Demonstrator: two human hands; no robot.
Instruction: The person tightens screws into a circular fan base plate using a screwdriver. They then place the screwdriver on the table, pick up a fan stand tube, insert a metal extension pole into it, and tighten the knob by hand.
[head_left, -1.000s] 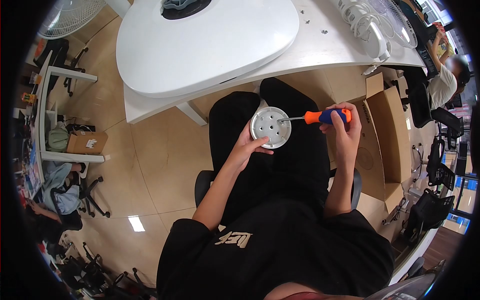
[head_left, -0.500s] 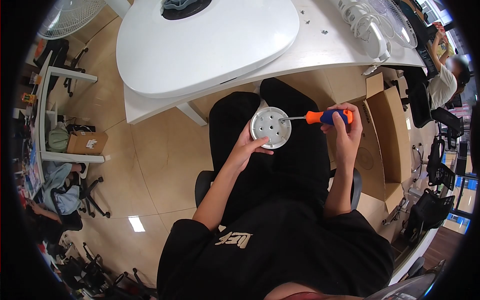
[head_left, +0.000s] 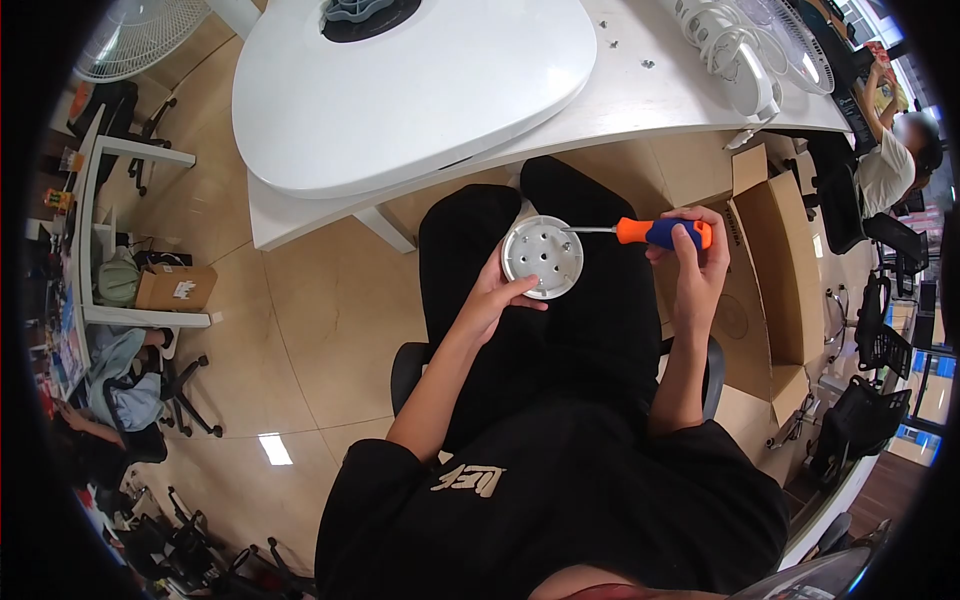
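Note:
A round white disc with several holes [head_left: 542, 257] is above my lap, its hollow face toward me. My left hand [head_left: 492, 296] grips its lower left rim, with the thumb over the edge. A screwdriver with an orange and blue handle [head_left: 664, 234] lies level in my right hand [head_left: 695, 255], the fingers wrapped round the handle. Its metal shaft points left, and the tip is at the disc's upper right part; whether it touches cannot be made out.
A large white base [head_left: 420, 110] rests on the white table [head_left: 640, 100], with small metal parts [head_left: 648, 64] and a coiled white cable [head_left: 735, 50] to its right. An open cardboard box [head_left: 790, 270] stands on the floor at right. Another person [head_left: 888, 170] sits at the far right.
My right hand and the screwdriver have moved slightly to the right, and the tip has shifted up and right toward the disc's edge. My left hand and the disc have hardly moved.

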